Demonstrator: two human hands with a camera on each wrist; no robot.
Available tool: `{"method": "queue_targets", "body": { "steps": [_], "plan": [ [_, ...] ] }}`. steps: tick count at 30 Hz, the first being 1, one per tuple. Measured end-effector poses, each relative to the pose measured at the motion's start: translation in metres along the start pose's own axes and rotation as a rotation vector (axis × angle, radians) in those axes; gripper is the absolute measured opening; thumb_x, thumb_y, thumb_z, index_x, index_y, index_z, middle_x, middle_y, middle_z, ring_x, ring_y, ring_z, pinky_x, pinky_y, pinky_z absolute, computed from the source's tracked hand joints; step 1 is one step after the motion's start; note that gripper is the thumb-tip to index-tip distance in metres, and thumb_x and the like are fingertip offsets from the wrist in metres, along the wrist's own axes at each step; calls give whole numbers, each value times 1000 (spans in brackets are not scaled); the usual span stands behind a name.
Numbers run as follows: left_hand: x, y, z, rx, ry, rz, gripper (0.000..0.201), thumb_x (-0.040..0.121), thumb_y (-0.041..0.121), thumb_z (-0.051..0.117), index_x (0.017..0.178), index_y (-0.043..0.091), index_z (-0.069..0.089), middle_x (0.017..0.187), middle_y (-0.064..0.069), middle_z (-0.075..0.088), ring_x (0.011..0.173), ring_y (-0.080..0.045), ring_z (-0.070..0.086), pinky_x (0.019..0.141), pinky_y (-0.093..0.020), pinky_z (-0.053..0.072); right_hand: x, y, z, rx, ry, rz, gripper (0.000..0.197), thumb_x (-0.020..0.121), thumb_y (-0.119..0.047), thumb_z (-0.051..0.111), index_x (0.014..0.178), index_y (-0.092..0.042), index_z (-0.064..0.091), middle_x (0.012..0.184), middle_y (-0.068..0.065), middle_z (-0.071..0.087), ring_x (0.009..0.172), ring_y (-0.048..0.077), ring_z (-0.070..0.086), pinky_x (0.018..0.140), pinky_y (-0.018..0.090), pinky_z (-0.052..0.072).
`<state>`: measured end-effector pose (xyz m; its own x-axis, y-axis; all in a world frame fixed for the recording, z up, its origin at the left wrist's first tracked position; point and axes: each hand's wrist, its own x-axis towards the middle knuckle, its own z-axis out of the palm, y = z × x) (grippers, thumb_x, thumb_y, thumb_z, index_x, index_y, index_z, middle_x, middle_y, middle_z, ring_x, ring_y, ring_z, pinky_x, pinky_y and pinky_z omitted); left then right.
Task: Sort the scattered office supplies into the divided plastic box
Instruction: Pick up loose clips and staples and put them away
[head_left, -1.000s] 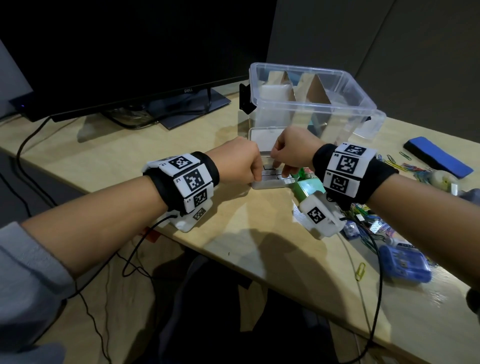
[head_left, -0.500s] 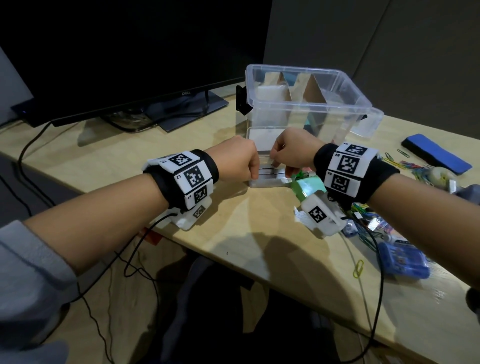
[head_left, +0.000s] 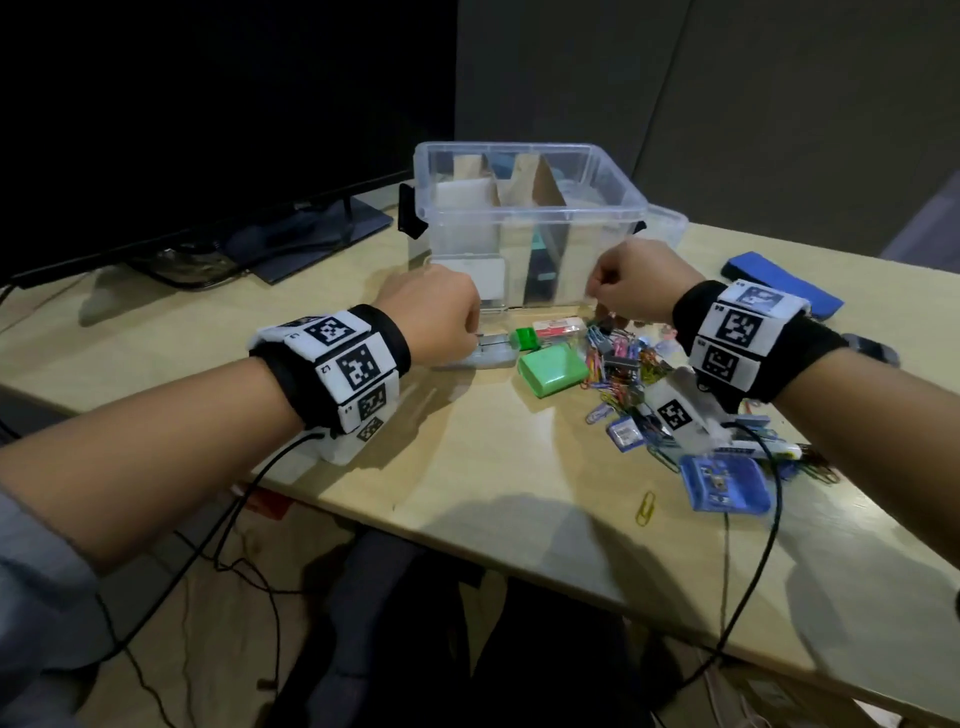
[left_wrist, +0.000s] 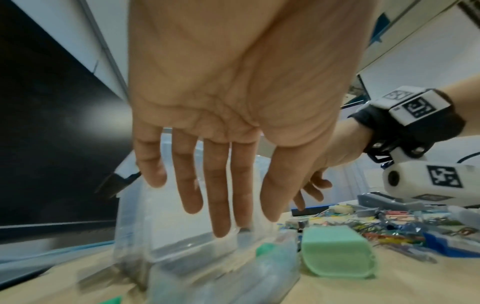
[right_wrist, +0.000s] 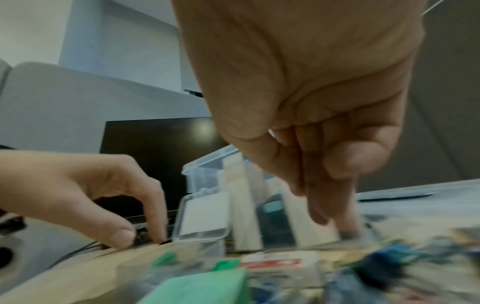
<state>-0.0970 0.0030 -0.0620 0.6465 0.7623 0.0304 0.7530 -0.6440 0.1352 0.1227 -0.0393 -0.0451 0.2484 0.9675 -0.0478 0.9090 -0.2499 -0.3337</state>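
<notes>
- Hands are seen at the desk (head_left: 467, 467): left hand (head_left: 431, 312), fingers straight, touches a small clear case (head_left: 491, 356).
- Right hand (head_left: 639, 286) reaches with curled fingers into paper clips (head_left: 623, 364); a pinch cannot be told.
- Divided plastic box (head_left: 530, 208) stands just behind; clips are best lifted a few together.

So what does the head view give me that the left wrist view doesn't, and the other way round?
Only the head view shows the divided box's open top with its cardboard dividers, the blue case near the table edge, the lone yellow paper clip and both wrists together.

Only the left wrist view shows the left hand's palm side: fingers straight, reaching down to a small clear case.

Both show the green block, the paper clip pile and the right hand.
</notes>
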Motion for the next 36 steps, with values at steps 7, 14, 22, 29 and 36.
{"method": "queue_targets", "body": {
  "steps": [7, 14, 22, 29, 36],
  "plan": [
    [26, 52, 1, -14, -56, 158, 18, 90, 24, 56, 102, 21, 70, 106, 1, 67, 102, -22, 58, 85, -35, 45, -14, 45, -19, -570, -269, 91, 28, 94, -21, 55, 117, -9, 64, 110, 12, 65, 92, 28, 61, 71, 30, 49],
    [72, 90, 11, 40, -141, 185, 17, 91, 18, 60, 103, 18, 73, 102, -1, 70, 95, -23, 63, 86, -37, 51, -14, 52, -12, -507, -337, -46, 34, 92, -28, 60, 126, -23, 61, 124, 2, 61, 112, 23, 54, 82, 26, 39],
    [102, 111, 15, 185, -352, 188, 39, 72, 33, 83, 102, 11, 71, 82, -3, 67, 74, -22, 60, 63, -28, 46, 6, 42, -4, -406, -337, -138, 37, 89, -27, 64, 125, -24, 61, 110, -1, 62, 92, 16, 50, 83, 26, 40],
    [106, 109, 21, 150, -402, 174, 36, 74, 27, 83, 105, 11, 72, 102, -6, 72, 93, -24, 67, 71, -30, 50, 12, 44, -2, -386, -374, -175, 33, 86, -25, 67, 120, -26, 67, 111, 0, 67, 89, 14, 52, 81, 24, 41],
    [110, 108, 22, 100, -441, 176, 35, 74, 20, 83, 105, 9, 72, 104, -9, 71, 94, -24, 66, 69, -27, 48, 10, 49, -1, -341, -366, -143, 37, 75, -41, 78, 104, -19, 69, 89, -2, 62, 85, 17, 54, 72, 26, 40]
  ]
}}
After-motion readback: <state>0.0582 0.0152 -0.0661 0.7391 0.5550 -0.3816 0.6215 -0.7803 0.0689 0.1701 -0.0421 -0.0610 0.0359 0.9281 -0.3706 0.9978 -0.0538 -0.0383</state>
